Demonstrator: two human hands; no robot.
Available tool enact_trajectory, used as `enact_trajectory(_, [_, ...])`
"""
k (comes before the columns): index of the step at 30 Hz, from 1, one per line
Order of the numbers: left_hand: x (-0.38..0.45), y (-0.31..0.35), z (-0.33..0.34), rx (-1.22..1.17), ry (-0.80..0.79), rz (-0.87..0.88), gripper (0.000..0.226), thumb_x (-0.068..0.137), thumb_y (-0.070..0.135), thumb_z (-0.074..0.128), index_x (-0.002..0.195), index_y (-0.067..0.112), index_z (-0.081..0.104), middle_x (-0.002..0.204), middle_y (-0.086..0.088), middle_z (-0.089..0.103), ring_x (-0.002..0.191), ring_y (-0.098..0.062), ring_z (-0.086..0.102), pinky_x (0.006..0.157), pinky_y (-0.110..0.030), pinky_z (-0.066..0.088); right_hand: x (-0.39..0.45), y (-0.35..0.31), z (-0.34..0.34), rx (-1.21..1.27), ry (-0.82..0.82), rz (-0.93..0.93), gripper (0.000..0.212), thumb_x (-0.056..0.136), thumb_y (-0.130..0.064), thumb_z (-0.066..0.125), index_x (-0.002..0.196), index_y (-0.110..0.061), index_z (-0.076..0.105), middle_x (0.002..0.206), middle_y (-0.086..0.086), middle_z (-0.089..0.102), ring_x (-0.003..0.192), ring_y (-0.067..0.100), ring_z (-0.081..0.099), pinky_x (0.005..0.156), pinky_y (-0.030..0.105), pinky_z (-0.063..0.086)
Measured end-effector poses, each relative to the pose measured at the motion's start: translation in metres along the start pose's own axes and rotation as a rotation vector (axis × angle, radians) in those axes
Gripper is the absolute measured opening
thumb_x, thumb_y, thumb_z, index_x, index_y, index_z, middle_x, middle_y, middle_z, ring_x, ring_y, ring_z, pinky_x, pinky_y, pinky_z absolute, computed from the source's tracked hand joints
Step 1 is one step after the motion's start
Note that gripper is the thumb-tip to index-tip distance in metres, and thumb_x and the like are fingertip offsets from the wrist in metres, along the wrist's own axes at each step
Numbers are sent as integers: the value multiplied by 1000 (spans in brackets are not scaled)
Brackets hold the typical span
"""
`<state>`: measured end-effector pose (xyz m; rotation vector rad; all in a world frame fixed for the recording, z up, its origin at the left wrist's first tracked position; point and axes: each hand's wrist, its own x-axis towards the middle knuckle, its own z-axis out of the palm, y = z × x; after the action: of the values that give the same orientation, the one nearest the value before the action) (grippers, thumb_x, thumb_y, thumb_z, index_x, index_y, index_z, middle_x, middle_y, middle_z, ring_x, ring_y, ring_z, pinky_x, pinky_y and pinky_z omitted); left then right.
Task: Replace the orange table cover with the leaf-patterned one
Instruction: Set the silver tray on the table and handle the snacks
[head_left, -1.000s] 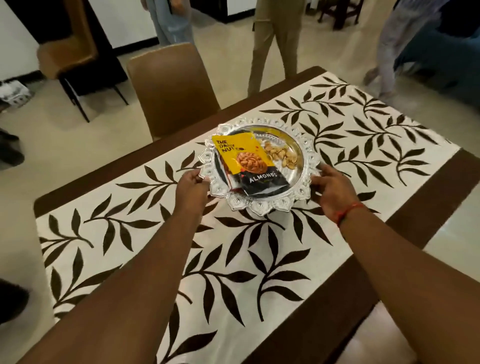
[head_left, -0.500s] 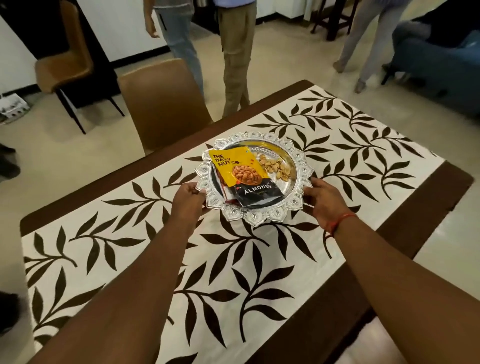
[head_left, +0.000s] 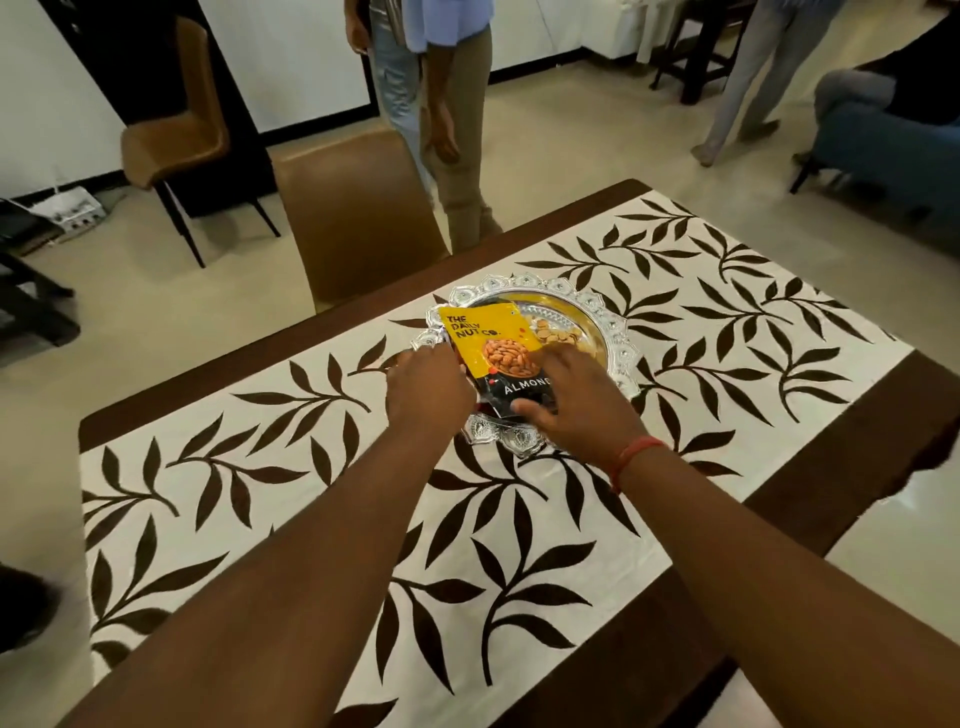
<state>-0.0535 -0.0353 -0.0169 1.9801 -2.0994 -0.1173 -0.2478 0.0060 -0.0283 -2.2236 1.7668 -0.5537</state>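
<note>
Leaf-patterned table cover (head_left: 519, 519) lies spread along the dark wooden table (head_left: 841, 467), its long axis running from near left to far right; bare wood shows as a border at the far edge and the right end. No orange cover in view. The swap looks done, with only dressing left.

One ornate silver tray (head_left: 621, 353) sits on the cover near the far edge, straight ahead of both arms. In it: one almond packet (head_left: 493, 348), yellow above and black below, long axis pointing away and a little left, plus a small scatter of loose nuts (head_left: 558, 335) — too blurred to count.

Left hand (head_left: 428, 392) curls at the packet's left edge and the tray rim; whether it pinches either I cannot tell. Right hand (head_left: 576, 405) rests loose, fingers spread over the packet's lower black half — not clamped. Both hands are about equally near.

One brown chair (head_left: 353, 218) stands tucked in beyond the table.
</note>
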Motion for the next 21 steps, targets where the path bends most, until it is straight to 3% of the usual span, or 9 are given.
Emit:
enact_trajectory(3, [10,5,-6,3,-172,11,21,88,22,56,102,12,67,101,-11,70,95,-34,64,78,-40,55,5,-17,14,-173,-178,-42,74,86,-61,58,146,-21,39,147,6,42,131,29,43,104,43,44])
enact_trajectory(6, [20,12,-7,-33,-326,-32,21,91,21,58,108,14,68,108,-10,70,98,-32,66,78,-38,54,9,-24,20,-173,-149,-6,57,92,-49,57,140,-20,45,138,6,50,123,31,50,93,41,47])
enact_trajectory(9, [27,17,-5,-164,-399,-51,27,96,23,51,120,18,64,119,-10,68,107,-32,63,89,-40,53,9,-24,22,-172,-106,9,43,97,-34,53,137,-19,49,134,6,56,118,30,54,88,39,49])
enact_trajectory(12, [29,19,-4,-330,-354,-92,28,91,13,54,116,14,65,112,-13,69,103,-36,63,79,-35,51,10,-23,22,-103,-59,36,38,100,-28,45,137,-18,51,131,6,60,115,29,57,85,40,52])
enact_trajectory(14, [28,21,-4,-431,-320,-167,16,85,7,57,95,13,67,95,-12,69,95,-36,64,71,-33,48,10,-25,22,-87,-19,42,39,101,-26,42,138,-18,50,130,7,61,112,29,59,81,39,51])
enact_trajectory(16, [26,25,-5,-540,-255,-238,20,81,4,59,78,23,56,81,-3,60,85,-30,60,65,-29,42,10,-28,22,-93,37,43,40,101,-22,43,140,-16,48,130,7,61,108,30,61,77,36,51])
enact_trajectory(18, [24,29,-7,-644,-183,-275,25,81,4,60,85,27,51,81,4,54,79,-21,53,56,-25,36,10,-31,22,-100,92,52,41,99,-17,44,141,-15,47,129,8,62,102,30,63,71,34,48])
enact_trajectory(21, [20,27,-12,-744,-111,-313,26,81,6,64,100,21,54,91,0,63,80,-20,58,53,-23,34,12,-36,16,-78,151,92,45,96,-12,45,141,-16,45,126,7,63,99,30,65,67,32,45])
